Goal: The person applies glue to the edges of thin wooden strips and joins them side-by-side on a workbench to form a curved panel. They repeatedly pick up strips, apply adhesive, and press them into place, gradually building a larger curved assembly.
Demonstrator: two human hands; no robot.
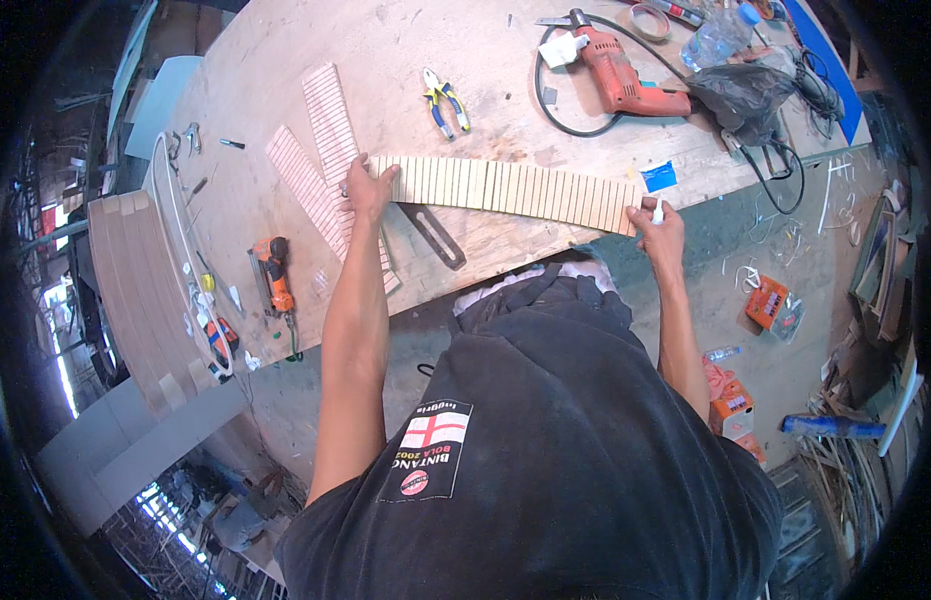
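Observation:
A pale wooden strip [505,187] with many crosswise slots stretches between my hands near the table's front edge, curving down slightly at its right end. My left hand [368,190] is closed on its left end, thumb along the top. My right hand [660,232] grips the right end between thumb and fingers, and a small white pointed thing, perhaps a nozzle, also sticks up from it. Two more slotted strips, reddish, lie by my left hand: one strip [330,115] reaches away, the other strip [303,180] runs partly under my wrist. Below the held strip is a dark slotted bar [432,236].
Pliers [445,102] lie beyond the strip on the wooden table [235,80]. A red corded drill [620,75] and a black plastic bag [745,100] are at the far right. An orange nail gun [273,275] rests at the left, near curved brown boards [145,290].

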